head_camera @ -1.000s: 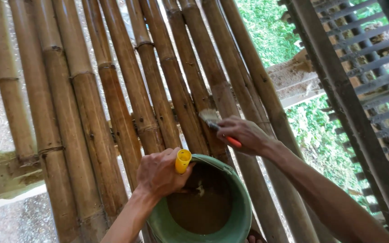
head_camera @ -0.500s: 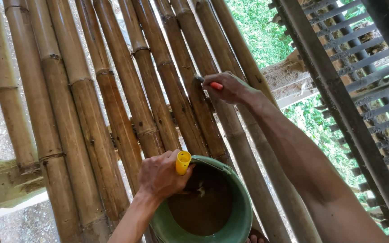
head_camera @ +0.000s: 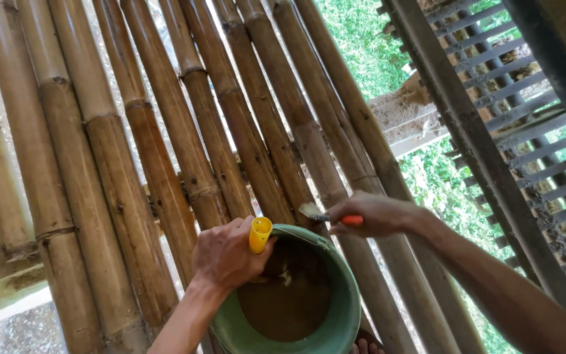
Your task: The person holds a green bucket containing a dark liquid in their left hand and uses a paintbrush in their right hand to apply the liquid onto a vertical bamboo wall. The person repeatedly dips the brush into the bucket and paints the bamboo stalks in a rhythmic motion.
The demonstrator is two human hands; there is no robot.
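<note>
My left hand [head_camera: 227, 254] is clenched on the yellow handle [head_camera: 259, 235] of the round green plastic bucket [head_camera: 335, 328] at six o'clock. My right hand [head_camera: 371, 214] grips an orange-handled paintbrush [head_camera: 325, 216], bristles at the bucket's twelve o'clock rim against the brown bamboo poles [head_camera: 165, 131].

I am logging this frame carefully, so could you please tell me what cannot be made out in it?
- Head view: the green bucket is cut off by the bottom edge; the depth of its brown liquid cannot be judged.
- The brush handle is mostly hidden inside the right hand.
- The yellow handle is partly covered by the left hand.
- The bamboo poles run past the top and bottom edges.
</note>
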